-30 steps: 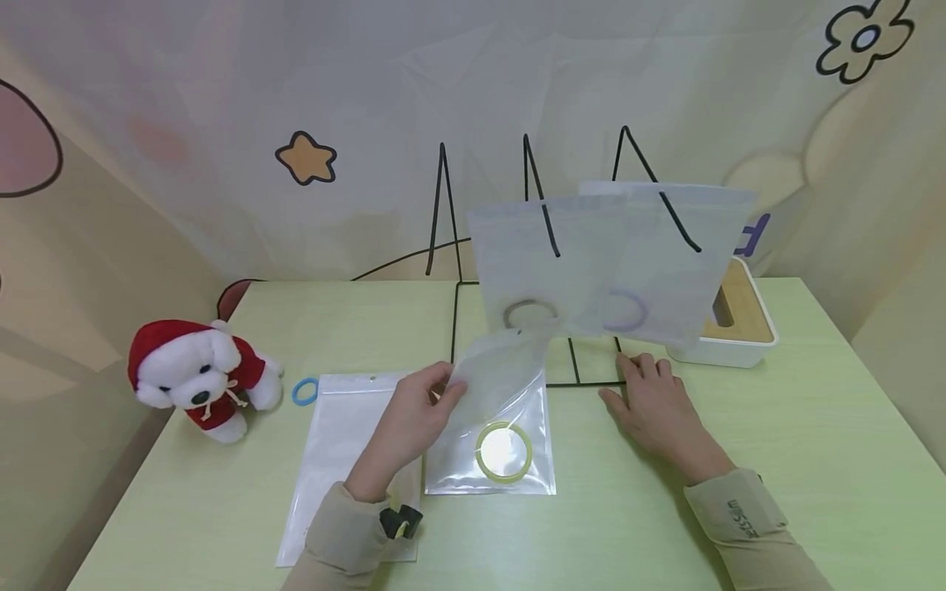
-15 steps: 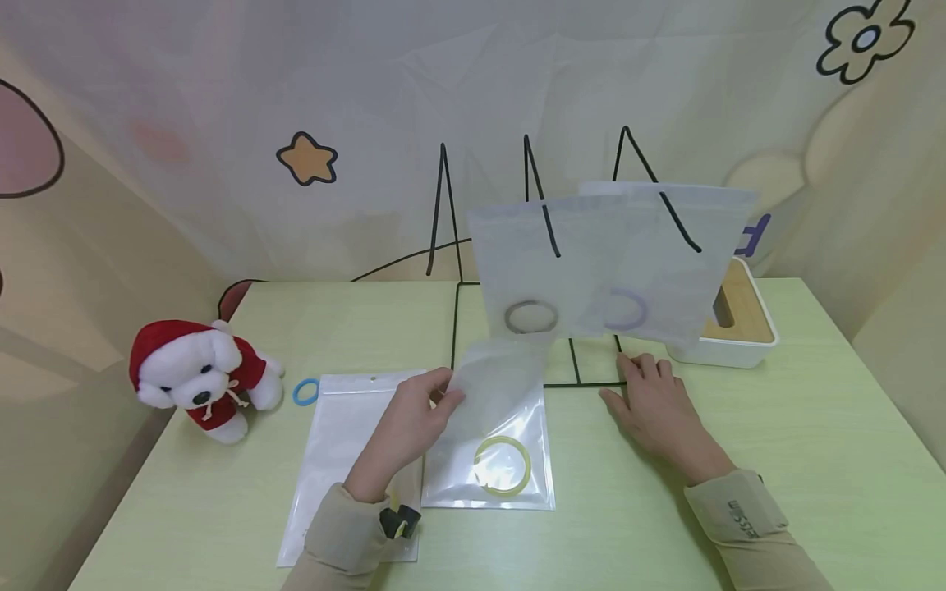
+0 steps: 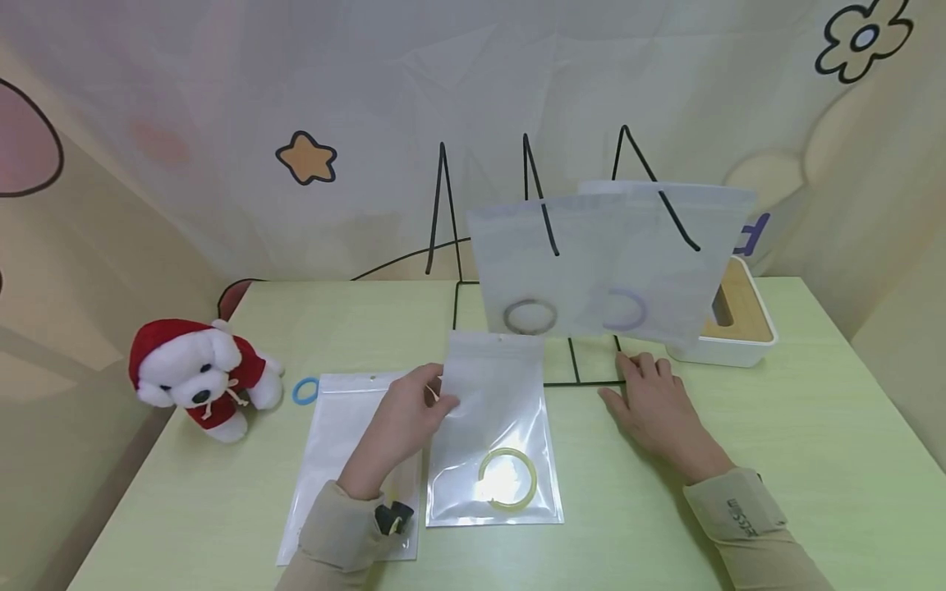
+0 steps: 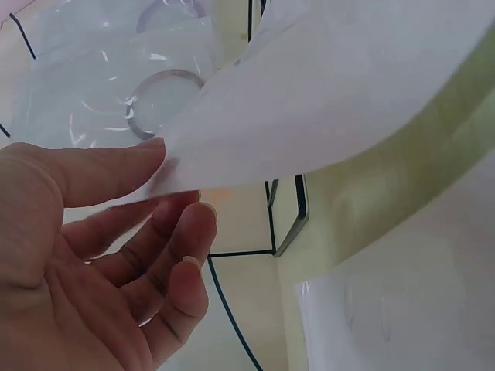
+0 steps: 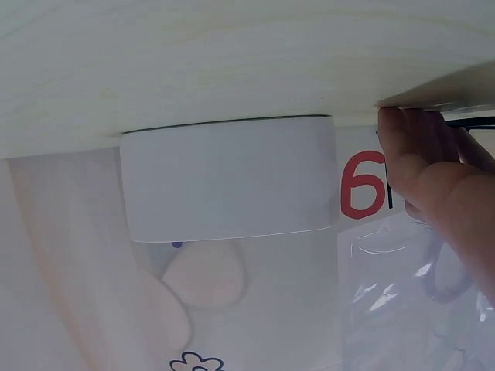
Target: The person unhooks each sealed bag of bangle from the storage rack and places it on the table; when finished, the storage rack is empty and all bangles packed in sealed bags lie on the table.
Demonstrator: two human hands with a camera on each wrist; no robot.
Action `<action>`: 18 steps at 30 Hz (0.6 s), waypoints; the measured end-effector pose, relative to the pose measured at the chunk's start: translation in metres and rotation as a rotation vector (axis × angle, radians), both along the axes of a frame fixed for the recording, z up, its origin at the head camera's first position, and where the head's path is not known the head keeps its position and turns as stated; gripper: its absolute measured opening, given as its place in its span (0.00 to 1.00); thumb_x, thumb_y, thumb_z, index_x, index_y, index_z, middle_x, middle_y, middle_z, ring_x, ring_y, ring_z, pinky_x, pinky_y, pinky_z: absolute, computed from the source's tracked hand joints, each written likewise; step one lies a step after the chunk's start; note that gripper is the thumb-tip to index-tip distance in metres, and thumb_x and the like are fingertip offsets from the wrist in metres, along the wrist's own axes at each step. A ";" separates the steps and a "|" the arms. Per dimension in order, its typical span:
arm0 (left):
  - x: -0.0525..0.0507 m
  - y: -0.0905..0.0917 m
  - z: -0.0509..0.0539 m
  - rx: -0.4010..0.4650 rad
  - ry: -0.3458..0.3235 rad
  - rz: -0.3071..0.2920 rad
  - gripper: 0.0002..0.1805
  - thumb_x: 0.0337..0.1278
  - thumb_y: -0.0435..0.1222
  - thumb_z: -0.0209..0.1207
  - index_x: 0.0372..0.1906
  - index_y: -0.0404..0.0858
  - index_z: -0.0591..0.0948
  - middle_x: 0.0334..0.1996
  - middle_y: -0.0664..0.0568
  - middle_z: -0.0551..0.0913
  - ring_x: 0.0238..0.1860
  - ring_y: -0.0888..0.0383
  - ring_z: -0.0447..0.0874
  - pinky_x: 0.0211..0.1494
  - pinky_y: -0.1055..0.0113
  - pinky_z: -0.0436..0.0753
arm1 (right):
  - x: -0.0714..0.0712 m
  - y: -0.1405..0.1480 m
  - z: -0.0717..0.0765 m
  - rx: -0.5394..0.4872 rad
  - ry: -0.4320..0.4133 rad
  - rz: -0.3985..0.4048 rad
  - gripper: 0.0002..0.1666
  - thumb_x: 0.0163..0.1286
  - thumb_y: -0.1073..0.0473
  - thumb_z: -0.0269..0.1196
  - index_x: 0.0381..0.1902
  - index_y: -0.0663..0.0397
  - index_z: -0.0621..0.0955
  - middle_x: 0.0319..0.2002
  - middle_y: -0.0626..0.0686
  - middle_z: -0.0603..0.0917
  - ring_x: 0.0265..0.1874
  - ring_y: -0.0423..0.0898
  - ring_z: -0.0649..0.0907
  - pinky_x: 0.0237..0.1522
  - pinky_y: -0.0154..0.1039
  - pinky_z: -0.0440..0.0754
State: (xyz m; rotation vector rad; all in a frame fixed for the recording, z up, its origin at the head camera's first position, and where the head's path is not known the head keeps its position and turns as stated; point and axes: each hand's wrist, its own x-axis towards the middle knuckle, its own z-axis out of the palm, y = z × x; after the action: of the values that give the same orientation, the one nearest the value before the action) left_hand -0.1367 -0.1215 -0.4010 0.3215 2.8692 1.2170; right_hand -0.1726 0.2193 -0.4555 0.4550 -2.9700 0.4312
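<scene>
A clear-and-white zip bag (image 3: 491,402) with a yellow-green ring (image 3: 534,480) inside is pinched at its left edge by my left hand (image 3: 402,423), thumb on one face and index finger behind. In the left wrist view the bag (image 4: 309,93) bends away from the left hand (image 4: 116,232). My right hand (image 3: 658,410) rests on the table at the black wire rack's base (image 3: 591,383), fingers loosely bent. Two bags hang on the rack's hooks, one with a grey-brown ring (image 3: 530,317), one with a purple ring (image 3: 641,310). The left hook (image 3: 430,246) carries no bag.
Another white bag (image 3: 343,427) lies flat at the left, partly under my left forearm. A blue ring (image 3: 305,391) and a plush dog in red (image 3: 199,377) are beyond it. A white box with a wooden lid (image 3: 746,312) stands behind the right hand.
The held bag has straightened and its lower edge has moved toward the front of the table; its folded top now shows flat. The left hand has shifted slightly. The right hand has stayed still.
</scene>
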 end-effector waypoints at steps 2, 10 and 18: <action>-0.001 -0.001 0.000 0.007 0.001 0.024 0.21 0.59 0.34 0.64 0.56 0.32 0.76 0.33 0.51 0.80 0.30 0.58 0.75 0.31 0.66 0.77 | 0.000 0.000 0.000 0.005 -0.002 0.001 0.37 0.74 0.46 0.55 0.66 0.71 0.65 0.55 0.69 0.69 0.49 0.66 0.67 0.49 0.64 0.68; 0.001 -0.002 -0.001 0.036 -0.049 0.084 0.39 0.59 0.39 0.65 0.72 0.35 0.61 0.46 0.49 0.76 0.40 0.54 0.76 0.36 0.63 0.78 | 0.001 0.000 0.000 0.007 0.000 0.002 0.37 0.74 0.46 0.54 0.66 0.71 0.65 0.55 0.69 0.69 0.49 0.66 0.67 0.48 0.63 0.69; 0.007 0.002 -0.005 -0.107 -0.009 0.027 0.45 0.50 0.42 0.71 0.73 0.41 0.64 0.51 0.43 0.71 0.44 0.51 0.73 0.42 0.61 0.76 | -0.001 0.000 0.002 0.009 -0.008 0.006 0.37 0.74 0.47 0.55 0.66 0.72 0.65 0.55 0.71 0.68 0.49 0.67 0.67 0.48 0.65 0.68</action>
State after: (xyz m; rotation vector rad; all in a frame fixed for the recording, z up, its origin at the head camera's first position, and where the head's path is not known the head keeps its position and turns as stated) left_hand -0.1299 -0.1199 -0.4061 0.2751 2.9254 1.0611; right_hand -0.1734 0.2189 -0.4538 0.4641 -2.9802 0.4211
